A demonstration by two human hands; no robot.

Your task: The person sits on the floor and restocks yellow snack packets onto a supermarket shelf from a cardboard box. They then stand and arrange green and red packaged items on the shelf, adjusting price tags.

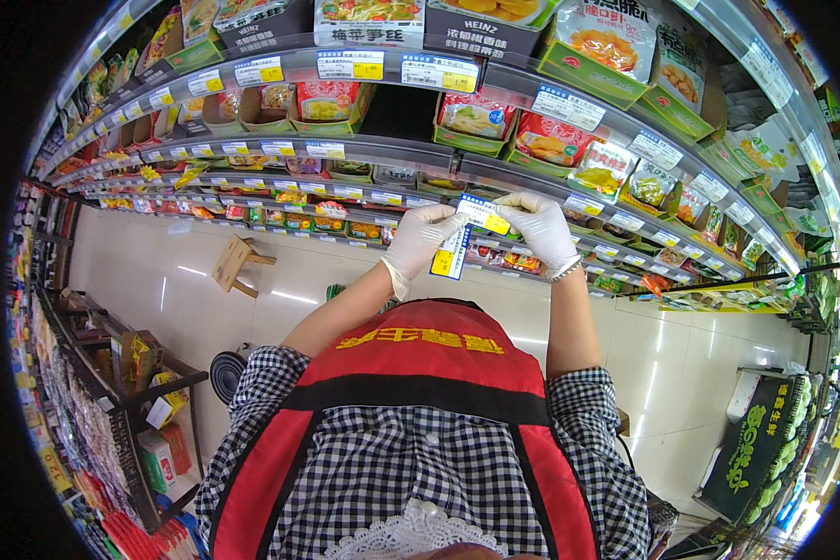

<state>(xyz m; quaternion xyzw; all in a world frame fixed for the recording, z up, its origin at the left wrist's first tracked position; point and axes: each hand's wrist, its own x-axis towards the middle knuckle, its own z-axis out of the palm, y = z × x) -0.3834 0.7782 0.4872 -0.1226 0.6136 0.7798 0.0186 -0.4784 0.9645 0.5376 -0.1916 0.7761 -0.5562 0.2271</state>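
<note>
White gloves cover both hands, raised in front of the store shelves. Between thumb and fingers, my left hand [420,236] pinches the left end of a shelf price label [484,215], and a second price label [448,260] hangs down from the same grip. The right end of the upper label is gripped by my right hand [537,227], which has a beaded bracelet at its wrist. Both labels are white and yellow with a blue edge and bear print. Behind the hands runs a clear label rail [385,198] holding several more labels.
Curved shelves carry packaged foods in cardboard display boxes [329,108]. A wooden stool [241,266] stands on the tiled floor [350,280] to the left, with a round black object [228,376] nearer me. A dark rack [154,392] is at lower left; a green display stand [756,448] is at right.
</note>
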